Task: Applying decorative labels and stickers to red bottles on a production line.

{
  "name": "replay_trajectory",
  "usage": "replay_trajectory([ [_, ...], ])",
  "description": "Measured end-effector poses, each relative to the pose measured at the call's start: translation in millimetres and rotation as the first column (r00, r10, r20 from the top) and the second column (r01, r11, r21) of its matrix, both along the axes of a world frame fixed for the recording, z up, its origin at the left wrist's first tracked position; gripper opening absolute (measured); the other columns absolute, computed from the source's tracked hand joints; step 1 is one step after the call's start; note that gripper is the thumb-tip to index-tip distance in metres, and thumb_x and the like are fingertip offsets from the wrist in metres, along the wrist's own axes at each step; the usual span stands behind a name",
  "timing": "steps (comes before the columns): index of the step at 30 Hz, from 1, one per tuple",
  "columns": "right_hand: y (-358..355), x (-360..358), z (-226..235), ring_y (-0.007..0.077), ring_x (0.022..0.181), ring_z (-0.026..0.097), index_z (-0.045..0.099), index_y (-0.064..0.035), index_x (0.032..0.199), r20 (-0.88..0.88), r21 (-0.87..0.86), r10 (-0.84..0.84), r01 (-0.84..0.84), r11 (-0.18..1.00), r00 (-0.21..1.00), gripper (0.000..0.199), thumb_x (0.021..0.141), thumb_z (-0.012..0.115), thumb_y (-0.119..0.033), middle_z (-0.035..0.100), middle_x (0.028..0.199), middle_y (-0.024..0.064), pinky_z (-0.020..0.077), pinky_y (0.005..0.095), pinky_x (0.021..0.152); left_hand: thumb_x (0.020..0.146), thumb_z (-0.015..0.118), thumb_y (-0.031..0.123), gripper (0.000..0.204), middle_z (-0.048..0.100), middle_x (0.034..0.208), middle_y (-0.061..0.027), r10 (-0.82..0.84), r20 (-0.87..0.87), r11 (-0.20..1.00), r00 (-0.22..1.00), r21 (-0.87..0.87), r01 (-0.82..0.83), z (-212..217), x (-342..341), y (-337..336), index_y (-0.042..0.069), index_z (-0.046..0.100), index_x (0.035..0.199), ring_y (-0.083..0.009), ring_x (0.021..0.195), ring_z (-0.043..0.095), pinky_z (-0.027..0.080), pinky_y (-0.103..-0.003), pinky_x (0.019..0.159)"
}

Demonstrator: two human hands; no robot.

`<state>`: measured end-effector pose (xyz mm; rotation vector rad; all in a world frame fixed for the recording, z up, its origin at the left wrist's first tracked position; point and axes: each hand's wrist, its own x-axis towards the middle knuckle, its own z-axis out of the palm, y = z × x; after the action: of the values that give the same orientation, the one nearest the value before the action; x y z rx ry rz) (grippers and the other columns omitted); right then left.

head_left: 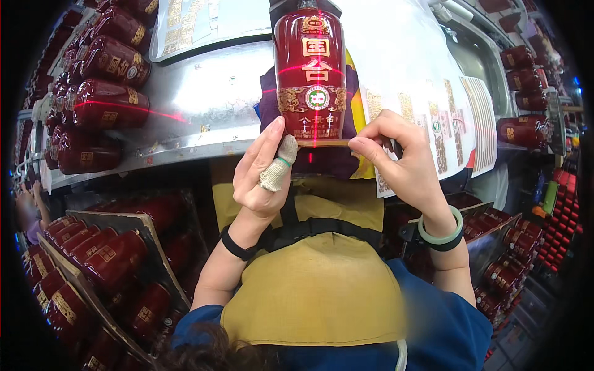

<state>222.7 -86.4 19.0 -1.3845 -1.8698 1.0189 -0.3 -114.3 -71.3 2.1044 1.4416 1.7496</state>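
Note:
A dark red bottle (311, 68) with gold ornament and a round label lies on a purple cloth (334, 157) at the metal bench's front edge, its base toward me. A red laser cross falls on its front. My left hand (263, 170), thumb wrapped in a knit finger cot, rests with open fingers against the bottle's lower left edge. At the lower right edge my right hand (402, 164) presses the label's bottom strip with pinched fingers. It wears a pale green bangle.
Several red bottles (105, 102) are stacked on the left of the metal bench (204, 105). A sheet of labels (445, 130) lies to the right, more bottles (526, 130) beyond it. Crates of red bottles (93, 260) stand at both sides below.

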Motion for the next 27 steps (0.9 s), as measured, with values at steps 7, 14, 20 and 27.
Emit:
replay_trajectory([
  [7, 0, 2, -6, 0.017, 0.069, 0.059, 0.074, 0.0017, 0.09, 0.004, -0.01, -0.018, 0.018, 1.0, 1.0, 0.02, 0.092, 0.084, -0.016, 0.065, 0.08, 0.0086, 0.0457, 0.0326, 0.064, 0.08, 0.081, -0.012, 0.027, 0.077, 0.119, -0.0216, 0.002, -0.09, 0.998, 0.996, 0.057, 0.003, 6, 2, 1, -0.013, 0.076, 0.107, -0.0371, 0.109, 0.075, 0.066, -0.04, 0.091],
  [14, 0, 0, -8, 0.0172, 0.07, 0.06, 0.075, 0.0015, 0.091, -0.007, -0.022, -0.024, 0.024, 0.999, 1.0, 0.02, 0.092, 0.083, -0.017, 0.065, 0.079, 0.0089, 0.0466, 0.0329, 0.065, 0.08, 0.086, -0.004, 0.028, 0.075, 0.126, -0.0154, 0.07, -0.237, 0.991, 0.969, 0.125, -0.041, 18, 11, 5, 0.0, 0.081, 0.107, -0.033, 0.112, 0.071, 0.065, -0.039, 0.087],
  [20, 0, -6, -4, 0.0176, 0.067, 0.059, 0.076, 0.0008, 0.091, -0.038, 0.001, -0.011, 0.011, 1.0, 0.999, 0.019, 0.092, 0.083, -0.017, 0.065, 0.077, 0.0088, 0.0469, 0.0337, 0.065, 0.076, 0.088, -0.007, 0.031, 0.077, 0.12, -0.0166, -0.062, 0.038, 0.998, 0.997, 0.027, 0.061, 15, 6, 11, -0.004, 0.079, 0.106, -0.0356, 0.109, 0.075, 0.066, -0.039, 0.091],
  [27, -1, -9, 0, 0.0178, 0.065, 0.058, 0.076, 0.0003, 0.091, -0.071, -0.008, -0.003, 0.002, 1.0, 0.997, 0.019, 0.092, 0.083, -0.017, 0.064, 0.076, 0.0087, 0.0461, 0.0343, 0.063, 0.077, 0.083, -0.013, 0.028, 0.077, 0.119, -0.0204, -0.014, -0.086, 0.998, 0.996, 0.062, 0.019, 9, -2, 6, -0.012, 0.075, 0.104, -0.0364, 0.107, 0.076, 0.067, -0.04, 0.087],
])
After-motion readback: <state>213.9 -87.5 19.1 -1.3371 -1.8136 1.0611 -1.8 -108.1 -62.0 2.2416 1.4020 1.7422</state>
